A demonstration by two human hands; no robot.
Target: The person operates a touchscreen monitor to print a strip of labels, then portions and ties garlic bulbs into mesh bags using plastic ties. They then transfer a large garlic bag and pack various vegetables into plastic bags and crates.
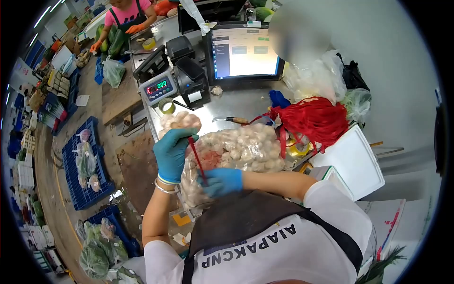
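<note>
My left hand (pixel 171 155), in a teal glove, is closed with its thumb and fingers pinched on the upper end of a red strap (pixel 199 161). The strap runs taut down to my right hand (pixel 223 182), in a blue glove, whose fingers are curled round its lower end. Behind and below both hands lies a clear plastic bag of garlic (pixel 255 146), with a reddish patch (pixel 210 160) showing through it. Just beyond my left fingers is another cluster of garlic (pixel 180 122); whether it is bagged separately I cannot tell.
A hooked knife (pixel 236 120) lies beyond the bag, near a heap of red straps (pixel 314 120). Behind stand a scale display (pixel 158 88), a label printer (pixel 191 83) and a monitor (pixel 246 52). A white foam lid (pixel 352 163) leans right. A co-worker (pixel 126 16) stands far left.
</note>
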